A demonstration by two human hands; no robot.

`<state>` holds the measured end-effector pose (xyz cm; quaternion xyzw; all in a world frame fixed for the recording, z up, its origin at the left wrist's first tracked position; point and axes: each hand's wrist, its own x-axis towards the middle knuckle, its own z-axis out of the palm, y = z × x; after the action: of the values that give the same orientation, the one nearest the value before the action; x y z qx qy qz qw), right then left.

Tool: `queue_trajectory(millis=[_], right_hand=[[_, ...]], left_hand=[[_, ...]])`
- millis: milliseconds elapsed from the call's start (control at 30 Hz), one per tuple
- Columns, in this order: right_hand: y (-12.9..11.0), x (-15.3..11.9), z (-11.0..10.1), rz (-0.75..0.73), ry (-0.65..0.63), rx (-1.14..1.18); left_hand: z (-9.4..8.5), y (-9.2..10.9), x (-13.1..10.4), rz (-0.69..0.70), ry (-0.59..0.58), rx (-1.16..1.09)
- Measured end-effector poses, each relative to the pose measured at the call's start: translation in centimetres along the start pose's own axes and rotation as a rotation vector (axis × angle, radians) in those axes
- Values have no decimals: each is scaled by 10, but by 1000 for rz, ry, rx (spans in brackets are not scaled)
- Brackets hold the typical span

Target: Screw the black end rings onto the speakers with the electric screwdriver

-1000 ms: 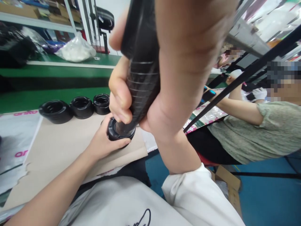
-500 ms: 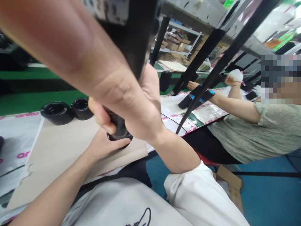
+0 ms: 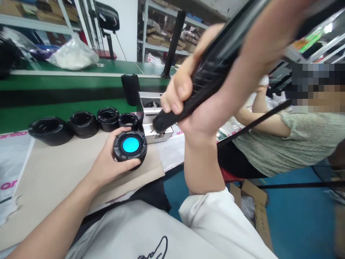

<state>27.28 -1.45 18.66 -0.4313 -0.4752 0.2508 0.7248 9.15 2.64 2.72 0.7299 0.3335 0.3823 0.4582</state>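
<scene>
Holding a round black housing with a cyan centre disc [image 3: 130, 145] upright on the brown cardboard sheet [image 3: 61, 172], left hand [image 3: 107, 163] curled snugly around its near side, fingers closed on its rim; gripping a black ribbed powered screwdriver [image 3: 205, 77] in the right hand [image 3: 188, 95], fingers wrapped tight around the barrel, tip [image 3: 159, 126] tilted and hovering up and to the right of the housing, apart from it, just over a small metal fixture [image 3: 153, 115]; keeping four more black ring housings [image 3: 81, 123] lined up behind, at the edge of the green conveyor belt [image 3: 54, 93], with a dark cylinder [image 3: 130, 88] standing further back; doing this well probably meaning bracing the housing flat against the cardboard, squaring the tilted driver to vertical before any contact, and steering clear of the cyan face; sitting alongside at right, a co-worker in a grey-green shirt [image 3: 304, 144]
</scene>
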Motion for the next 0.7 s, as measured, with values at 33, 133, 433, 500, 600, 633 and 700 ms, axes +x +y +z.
queue_trajectory(millis=[33, 133, 433, 500, 600, 633, 700], right_hand=[[11, 8, -13, -76, -19, 52], [52, 21, -39, -92, 57, 58], [100, 20, -43, -2, 71, 30], [100, 19, -48, 60, 7, 13], [87, 15, -52, 124, -40, 46], [76, 14, -50, 94, -32, 85], [48, 14, -39, -17, -26, 168]], left_hand=[[1, 0, 0, -2, -5, -5], [2, 1, -1, -13, 12, 2], [-1, 3, 0, -11, 18, 45], [0, 3, 0, -4, 20, 41], [1, 3, -1, -13, 13, 28], [1, 3, -1, -17, 5, 21], [2, 3, -2, -20, -15, 5]])
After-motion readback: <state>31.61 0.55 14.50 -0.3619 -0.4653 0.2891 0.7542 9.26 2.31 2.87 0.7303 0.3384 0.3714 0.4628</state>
